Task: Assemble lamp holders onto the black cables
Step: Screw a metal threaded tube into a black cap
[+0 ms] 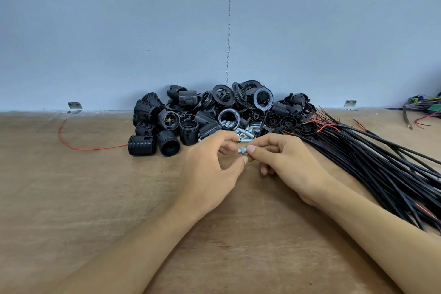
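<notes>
Both hands meet above the middle of the wooden table (pixel 95 198). My right hand (pixel 284 162) pinches a small silver threaded tube with a nut (pixel 242 151) between thumb and forefinger. My left hand (pixel 210 167) has its curled fingers at the tube's left end, thumb just below it. Behind the hands lies a heap of black lamp holder parts (pixel 202 114) with several loose silver threaded tubes (pixel 245 130) at its front. A bundle of black cables (pixel 372 164) with red wire ends fans out to the right.
A loose red wire (pixel 78 148) lies on the table at the left. Two metal brackets (pixel 75 107) fix the table to the blue wall. Coloured wires and a green board (pixel 424 110) sit at the far right edge.
</notes>
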